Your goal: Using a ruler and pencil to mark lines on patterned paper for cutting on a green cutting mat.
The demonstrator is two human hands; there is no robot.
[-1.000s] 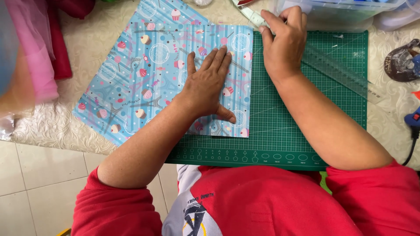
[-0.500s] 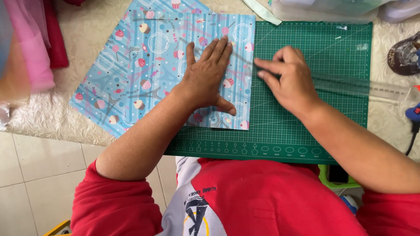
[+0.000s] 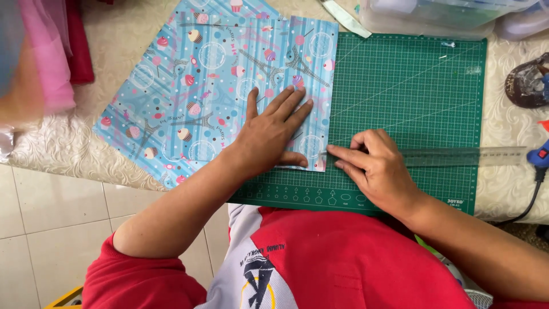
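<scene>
- Your left hand [image 3: 271,133] lies flat, fingers spread and together with nothing gripped, pressing the blue patterned paper [image 3: 229,86] onto the green cutting mat [image 3: 412,86]. The paper sits half on the mat and half over the lace-covered surface [image 3: 86,143] to the left. If that palm lifts or slides, the sheet could skid on the smooth mat and its right edge would lose its line.
- Your right hand [image 3: 374,169] is curled, its fingertips [image 3: 334,151] pressing at the paper's lower right corner, right where the clear ruler [image 3: 469,155] begins. It grips nothing that I can see. Pushing sideways there could buckle or crease the thin edge.
- The ruler lies across the mat and runs off under your right hand; whether it is pinned down I cannot tell. A loose ruler may pivot and nudge the paper's corner.
- The paper's left part hangs toward the edge of the surface. Its weight, or a brush from your forearm, could drag the sheet off square.
- A blue tool with a black cord [image 3: 540,157] rests at the right rim, near the ruler's far end. A sweep of your right elbow might catch the cord and pull it across the mat.
- The clear plastic box [image 3: 423,17] sits just beyond the mat's top edge, touching or nearly so; pushing the paper upward could jam it there.
</scene>
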